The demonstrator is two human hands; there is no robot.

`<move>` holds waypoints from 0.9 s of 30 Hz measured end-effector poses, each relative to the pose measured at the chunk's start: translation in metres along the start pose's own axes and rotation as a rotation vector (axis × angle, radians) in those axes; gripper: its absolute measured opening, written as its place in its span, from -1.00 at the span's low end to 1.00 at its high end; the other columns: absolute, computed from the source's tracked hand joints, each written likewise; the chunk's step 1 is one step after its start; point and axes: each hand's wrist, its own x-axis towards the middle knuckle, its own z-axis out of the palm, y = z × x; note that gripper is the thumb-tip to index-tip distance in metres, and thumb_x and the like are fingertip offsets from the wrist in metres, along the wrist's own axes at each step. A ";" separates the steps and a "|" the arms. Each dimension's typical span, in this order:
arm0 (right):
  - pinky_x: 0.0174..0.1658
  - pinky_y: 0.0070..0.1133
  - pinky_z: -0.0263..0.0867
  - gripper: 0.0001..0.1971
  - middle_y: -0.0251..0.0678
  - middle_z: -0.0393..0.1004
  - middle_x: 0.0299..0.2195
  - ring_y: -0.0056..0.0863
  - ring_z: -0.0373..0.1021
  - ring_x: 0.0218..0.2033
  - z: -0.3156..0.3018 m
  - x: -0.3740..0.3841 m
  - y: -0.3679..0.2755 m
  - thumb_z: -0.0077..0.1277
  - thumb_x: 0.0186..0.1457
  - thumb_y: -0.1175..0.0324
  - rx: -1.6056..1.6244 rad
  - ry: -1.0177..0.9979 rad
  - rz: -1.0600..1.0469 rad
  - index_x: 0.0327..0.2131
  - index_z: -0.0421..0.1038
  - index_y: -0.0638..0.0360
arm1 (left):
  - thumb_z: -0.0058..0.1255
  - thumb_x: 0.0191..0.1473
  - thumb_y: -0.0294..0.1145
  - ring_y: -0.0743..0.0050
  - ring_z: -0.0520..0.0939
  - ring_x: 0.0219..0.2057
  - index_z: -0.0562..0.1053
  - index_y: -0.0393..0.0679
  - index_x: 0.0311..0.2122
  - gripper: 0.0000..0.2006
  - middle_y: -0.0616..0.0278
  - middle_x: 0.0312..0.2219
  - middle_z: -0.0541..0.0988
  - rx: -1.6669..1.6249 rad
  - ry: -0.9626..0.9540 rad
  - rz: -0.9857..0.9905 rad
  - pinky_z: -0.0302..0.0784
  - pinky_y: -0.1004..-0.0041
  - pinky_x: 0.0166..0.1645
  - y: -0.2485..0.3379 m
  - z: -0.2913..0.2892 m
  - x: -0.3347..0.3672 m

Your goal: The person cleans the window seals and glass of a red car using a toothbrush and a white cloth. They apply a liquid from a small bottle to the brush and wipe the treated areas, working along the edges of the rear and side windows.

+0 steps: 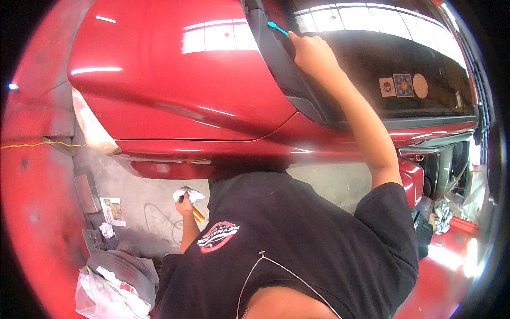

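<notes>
My right hand (312,52) is stretched out over the red car, closed round the handle of a teal toothbrush (279,30). The brush head lies over the black plastic cowl (284,72), between the hood (175,95) and the dark windshield (361,58); I cannot tell whether the bristles touch it. Low beside the car, my left hand (186,206) is closed on a crumpled white cloth (194,195). An orange, bottle-like thing with a black part (198,215) is in the same hand, partly hidden by the fingers.
A clear plastic bag of white waste (114,292) stands at the lower left, near a box (87,192) and a printed sheet (112,211). A yellow cord (42,144) runs toward the headlight (93,125). Stickers (403,85) show on the windshield.
</notes>
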 end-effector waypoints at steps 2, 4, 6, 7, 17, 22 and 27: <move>-0.33 -0.24 0.42 -0.60 -0.03 0.49 -0.54 -0.07 0.47 -0.48 -0.001 -0.017 0.001 -0.07 -0.10 0.48 -0.009 -0.043 -0.020 -0.09 0.44 0.18 | 0.10 -0.08 -0.10 0.21 0.60 -0.33 0.58 -0.28 -0.34 -0.62 0.07 -0.43 0.63 0.008 0.037 0.011 0.44 0.32 -0.12 -0.004 0.000 0.003; -0.35 -0.24 0.42 -0.61 -0.02 0.49 -0.55 -0.08 0.47 -0.48 -0.009 -0.030 0.000 -0.08 -0.08 0.47 0.010 -0.087 -0.039 -0.10 0.45 0.15 | 0.11 -0.09 -0.10 0.16 0.60 -0.32 0.57 -0.30 -0.32 -0.60 0.05 -0.44 0.63 -0.035 0.115 0.023 0.42 0.30 -0.09 -0.022 0.011 0.014; -0.35 -0.24 0.42 -0.61 -0.03 0.49 -0.55 -0.08 0.47 -0.48 -0.010 -0.022 0.001 -0.09 -0.07 0.48 0.015 -0.039 -0.021 -0.09 0.44 0.15 | 0.11 -0.09 -0.09 0.12 0.60 -0.31 0.57 -0.30 -0.29 -0.58 0.03 -0.42 0.62 -0.008 0.024 0.017 0.41 0.29 -0.06 -0.017 0.013 0.014; -0.35 -0.24 0.42 -0.61 -0.03 0.49 -0.54 -0.08 0.47 -0.48 -0.008 -0.020 0.002 -0.10 -0.07 0.48 0.021 -0.022 -0.004 -0.09 0.44 0.14 | 0.12 -0.09 -0.08 0.10 0.60 -0.31 0.57 -0.30 -0.27 -0.57 0.02 -0.42 0.62 0.017 -0.024 0.015 0.41 0.29 -0.04 -0.016 0.010 0.012; -0.31 -0.21 0.38 -0.53 0.01 0.48 -0.50 -0.01 0.45 -0.45 -0.008 -0.020 0.007 -0.15 -0.05 0.51 0.049 -0.070 0.014 0.01 0.39 0.09 | 0.16 -0.09 -0.14 0.26 0.62 -0.31 0.57 -0.32 -0.32 -0.62 0.07 -0.37 0.64 -0.044 -0.034 -0.043 0.46 0.36 -0.14 -0.003 0.006 0.003; -0.28 -0.23 0.40 -0.59 -0.01 0.50 -0.50 -0.07 0.48 -0.39 -0.012 -0.018 -0.005 -0.09 -0.06 0.46 0.051 -0.091 0.012 -0.06 0.45 0.11 | 0.14 -0.08 -0.16 0.29 0.61 -0.36 0.57 -0.32 -0.37 -0.64 0.13 -0.44 0.64 -0.006 0.040 0.034 0.46 0.36 -0.16 0.030 -0.002 -0.025; -0.31 -0.24 0.41 -0.60 -0.03 0.50 -0.53 -0.06 0.48 -0.44 -0.014 -0.016 0.008 -0.09 -0.05 0.46 0.003 -0.071 0.010 -0.07 0.46 0.10 | 0.13 -0.08 -0.16 0.28 0.61 -0.36 0.57 -0.30 -0.37 -0.66 0.10 -0.43 0.63 0.033 0.042 0.069 0.46 0.34 -0.16 0.049 -0.003 -0.033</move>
